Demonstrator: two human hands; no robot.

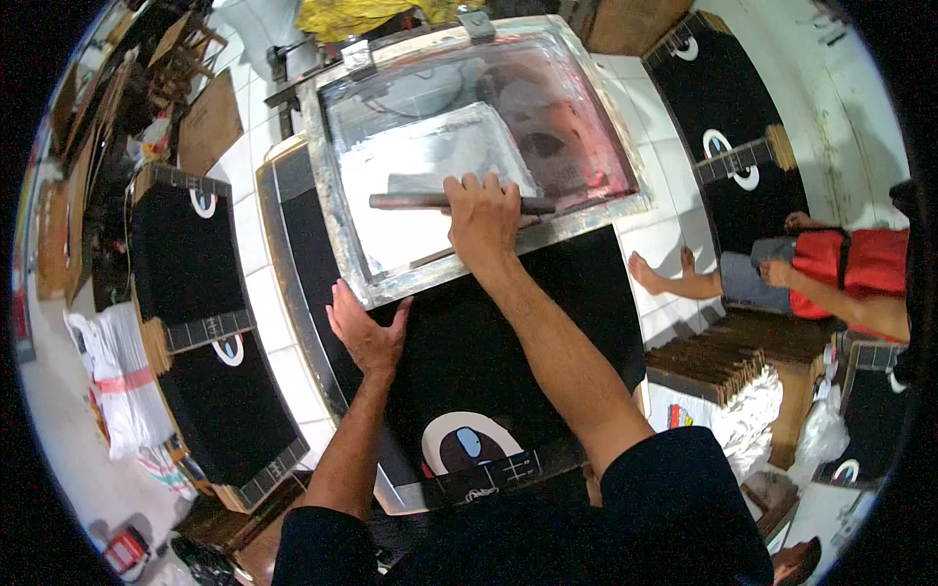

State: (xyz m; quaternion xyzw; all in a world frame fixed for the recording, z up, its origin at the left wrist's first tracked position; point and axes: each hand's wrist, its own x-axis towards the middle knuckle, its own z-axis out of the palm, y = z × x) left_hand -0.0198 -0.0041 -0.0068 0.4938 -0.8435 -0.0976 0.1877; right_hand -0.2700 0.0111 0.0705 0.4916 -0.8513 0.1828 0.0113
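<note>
My right hand (486, 230) is wrapped round the dark handle of a squeegee (405, 202), which lies across the mesh of a screen printing frame (322, 156). White ink (391, 234) covers the left part of the mesh; a reddish patch (586, 146) shows at its right. My left hand (367, 339) is at the frame's near left corner, fingers spread, thumb apart. The frame lies tilted over a black fabric panel (469, 356) on a board. Nearest me, this panel bears a printed cartoon eye (471, 447). The squeegee's blade edge is partly hidden by my hand.
Black printed panels on boards stand at the left (186, 264) and right (718, 107). Beside the right one is a person in red (831, 273). A stack of brown boards (713, 356) and a white cloth (112, 381) flank the work. Yellow plastic (357, 18) lies behind the frame.
</note>
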